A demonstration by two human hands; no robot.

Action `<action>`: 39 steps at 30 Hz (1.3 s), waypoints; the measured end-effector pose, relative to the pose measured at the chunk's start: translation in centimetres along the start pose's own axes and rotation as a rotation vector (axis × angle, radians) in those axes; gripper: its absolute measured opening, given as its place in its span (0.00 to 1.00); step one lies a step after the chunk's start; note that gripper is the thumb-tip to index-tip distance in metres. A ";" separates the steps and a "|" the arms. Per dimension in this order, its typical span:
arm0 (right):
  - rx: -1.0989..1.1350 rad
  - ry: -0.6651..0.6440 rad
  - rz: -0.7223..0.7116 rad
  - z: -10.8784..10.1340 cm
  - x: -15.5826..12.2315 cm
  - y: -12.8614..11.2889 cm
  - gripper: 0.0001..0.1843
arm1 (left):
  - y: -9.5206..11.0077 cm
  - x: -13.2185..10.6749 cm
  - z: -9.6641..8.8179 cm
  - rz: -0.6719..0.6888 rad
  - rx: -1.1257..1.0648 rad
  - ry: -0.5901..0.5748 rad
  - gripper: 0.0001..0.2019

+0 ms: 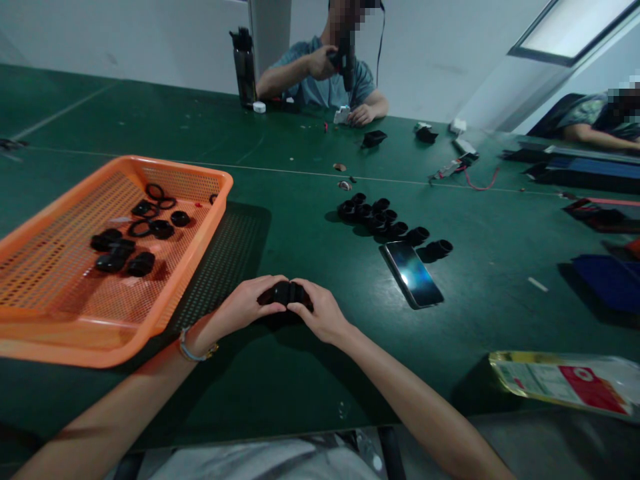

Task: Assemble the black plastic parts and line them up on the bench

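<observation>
Between both hands, just above the green table, is a black round plastic fitting [283, 292]. My left hand [253, 297] wraps its left side, and my right hand [317, 307] grips the right side. The fingers hide much of it, so I cannot tell if it is one piece or two joined. To the left, an orange basket [195, 257] holds several black fittings [141, 263] and black rings [155, 192]. Ahead and to the right, several similar black fittings [377, 217] stand in a cluster on the table.
A phone [413, 275] lies right of my hands. A shiny food packet [570, 383] rests at the near right edge, with a blue tray [610, 283] beyond it. Across the table a person [320, 73] holds a dark power tool beside a black bottle [244, 70]. Another person sits far right.
</observation>
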State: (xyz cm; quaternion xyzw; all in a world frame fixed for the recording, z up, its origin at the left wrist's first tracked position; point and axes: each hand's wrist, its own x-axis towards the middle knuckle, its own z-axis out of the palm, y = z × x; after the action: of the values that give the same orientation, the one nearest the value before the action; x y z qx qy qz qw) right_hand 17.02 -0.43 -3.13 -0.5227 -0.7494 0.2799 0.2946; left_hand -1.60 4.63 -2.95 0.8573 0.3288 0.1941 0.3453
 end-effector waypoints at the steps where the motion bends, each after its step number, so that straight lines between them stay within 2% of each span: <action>1: 0.005 0.002 -0.001 0.0 0.0 0.0 0.15 | -0.1 0.0 0.0 0.008 0.009 0.001 0.24; 8: 0.027 0.005 0.004 -0.1 0.0 -0.1 0.15 | -0.3 -0.2 0.1 0.056 0.063 0.017 0.29; 21: 0.054 0.014 0.009 -0.1 -0.1 -0.1 0.14 | -0.8 -0.4 0.3 0.170 0.116 0.100 0.27; 26: 0.036 0.036 0.000 0.2 0.0 0.2 0.15 | -0.4 -0.3 0.1 0.018 0.002 0.079 0.23; 29: 0.013 0.076 -0.084 0.3 0.0 0.4 0.15 | -0.2 -0.1 0.0 -0.102 -0.219 0.043 0.27; 32: -0.057 0.090 -0.199 0.3 0.1 0.7 0.16 | 0.1 0.1 -0.2 -0.168 -0.395 -0.056 0.25; 36: -0.125 0.113 -0.318 0.2 0.1 0.8 0.16 | 0.8 0.3 -0.3 -0.232 -0.404 -0.115 0.21; 39: -0.143 0.152 -0.362 0.2 0.1 0.7 0.17 | 1.2 0.3 -0.4 -0.304 -0.448 -0.201 0.18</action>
State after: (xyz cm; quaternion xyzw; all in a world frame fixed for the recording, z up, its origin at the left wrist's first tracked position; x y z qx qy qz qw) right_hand 17.31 -0.11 -3.73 -0.4189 -0.8246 0.1282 0.3579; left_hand -1.05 4.37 -1.74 0.7153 0.3667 0.1221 0.5821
